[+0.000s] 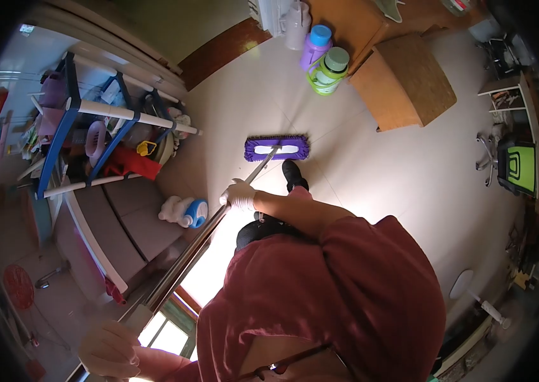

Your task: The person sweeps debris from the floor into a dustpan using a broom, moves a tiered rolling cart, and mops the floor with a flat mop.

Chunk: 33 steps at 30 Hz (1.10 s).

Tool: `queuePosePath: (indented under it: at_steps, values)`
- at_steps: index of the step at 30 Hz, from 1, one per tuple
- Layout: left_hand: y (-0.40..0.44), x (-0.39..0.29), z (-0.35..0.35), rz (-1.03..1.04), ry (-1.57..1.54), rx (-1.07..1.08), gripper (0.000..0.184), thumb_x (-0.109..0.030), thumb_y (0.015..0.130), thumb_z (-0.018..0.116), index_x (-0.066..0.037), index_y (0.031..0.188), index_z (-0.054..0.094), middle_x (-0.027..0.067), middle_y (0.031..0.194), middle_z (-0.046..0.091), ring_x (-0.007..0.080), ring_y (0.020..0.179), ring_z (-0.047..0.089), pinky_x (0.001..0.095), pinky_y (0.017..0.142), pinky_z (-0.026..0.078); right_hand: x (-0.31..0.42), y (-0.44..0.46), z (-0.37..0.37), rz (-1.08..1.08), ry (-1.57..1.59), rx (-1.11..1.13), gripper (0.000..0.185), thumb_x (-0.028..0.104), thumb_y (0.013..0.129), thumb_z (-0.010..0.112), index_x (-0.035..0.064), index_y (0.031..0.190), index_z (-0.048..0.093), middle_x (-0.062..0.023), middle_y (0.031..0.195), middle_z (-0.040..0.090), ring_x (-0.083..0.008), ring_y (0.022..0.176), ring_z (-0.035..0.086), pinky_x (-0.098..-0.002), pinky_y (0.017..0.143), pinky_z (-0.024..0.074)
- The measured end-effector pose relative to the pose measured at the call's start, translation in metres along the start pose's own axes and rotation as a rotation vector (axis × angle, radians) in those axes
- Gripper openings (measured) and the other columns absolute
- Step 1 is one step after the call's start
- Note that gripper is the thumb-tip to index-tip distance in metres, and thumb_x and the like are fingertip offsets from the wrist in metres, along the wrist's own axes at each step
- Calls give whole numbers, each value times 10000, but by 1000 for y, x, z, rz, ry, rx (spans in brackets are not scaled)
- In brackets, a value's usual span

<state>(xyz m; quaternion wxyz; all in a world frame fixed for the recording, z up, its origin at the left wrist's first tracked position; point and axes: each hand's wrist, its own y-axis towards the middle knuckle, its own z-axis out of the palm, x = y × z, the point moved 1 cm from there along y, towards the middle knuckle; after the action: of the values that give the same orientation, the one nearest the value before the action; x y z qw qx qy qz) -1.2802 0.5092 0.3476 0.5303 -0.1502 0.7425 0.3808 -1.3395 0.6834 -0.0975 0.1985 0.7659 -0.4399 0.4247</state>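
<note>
Your right hand (240,195) is clenching a metallic pole (260,166), left hand (109,351) gripping higher, purple fringed mop head (290,150) touching pale tiles (352,153).

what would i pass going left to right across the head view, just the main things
left hand → white-and-blue item on the floor → right hand → purple mop head → flask with a green handle → brown wooden furniture piece → chair with a green back
</note>
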Motion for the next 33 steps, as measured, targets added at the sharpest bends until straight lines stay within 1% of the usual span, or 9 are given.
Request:
queuePosePath:
  at_steps: [5, 6, 8, 11, 15, 17, 18, 21, 33]
  values:
    - [8, -11, 26, 32, 137, -231, 342, -315, 870, 582, -110, 609, 501, -41, 478, 462, 71, 460, 513, 230, 485, 400, 4, 28, -57, -190, -149, -55, 57, 200, 750, 590, 208, 715, 633, -10, 675, 616, -219, 796, 619, -480, 996, 322]
    - [15, -7, 29, 59, 187, -221, 318, -302, 891, 515, -123, 630, 483, -34, 527, 455, 111, 492, 506, 279, 504, 394, -2, 39, -71, -231, -135, -167, 130, 317, 645, 665, 190, 674, 660, -50, 650, 627, -281, 712, 622, -447, 841, 428]
    - [30, 7, 38, 112, 286, -198, 296, -276, 932, 382, -150, 672, 449, -21, 623, 442, 190, 557, 493, 375, 543, 382, -11, 58, -111, -224, -250, -226, 196, 333, 726, 646, 193, 605, 582, -29, 592, 575, -254, 673, 604, -461, 867, 407]
    - [39, 47, 38, 123, 284, -458, 274, -173, 819, 615, -40, 588, 552, 69, 575, 555, 192, 586, 586, 373, 634, 501, -27, 93, -178, -231, -247, -367, 278, 367, 707, 672, 167, 545, 570, -66, 549, 550, -279, 606, 587, -441, 759, 438]
    - [119, 139, 32, 100, 688, -301, 150, -172, 886, 530, -23, 867, 537, 96, 801, 575, 192, 721, 552, 369, 723, 464, -40, 130, -246, -155, -129, -538, 103, 224, 626, 617, 133, 655, 654, -114, 652, 621, -340, 664, 614, -451, 616, 463]
    - [148, 190, 27, -61, 520, -339, 169, -139, 804, 561, 24, 846, 571, 130, 797, 608, 238, 753, 574, 402, 737, 466, -57, 146, -259, -143, -112, -636, 132, 239, 643, 624, 115, 673, 658, -128, 671, 625, -363, 666, 607, -448, 607, 473]
    - [164, 211, 32, -135, 611, -330, 196, -132, 788, 568, 40, 883, 569, 121, 829, 604, 206, 736, 546, 319, 712, 447, -66, 153, -262, -127, -119, -657, 147, 249, 653, 631, 108, 680, 660, -133, 681, 627, -371, 675, 605, -449, 616, 477]
    - [181, 261, 43, -325, 457, -246, 94, -86, 782, 593, -21, 848, 590, 91, 863, 610, 160, 736, 542, 298, 750, 437, -92, 147, -285, 87, -235, -366, 104, 192, 672, 616, 130, 734, 672, -116, 772, 647, -349, 772, 617, -421, 658, 491]
    - [26, 145, 92, -349, 452, -164, 89, -121, 701, 672, -76, 743, 608, 49, 673, 567, 216, 687, 575, 500, 908, 429, -99, 83, -124, 91, -98, -242, 93, 205, 700, 652, 216, 790, 670, -32, 861, 644, -243, 958, 576, -413, 900, 384]
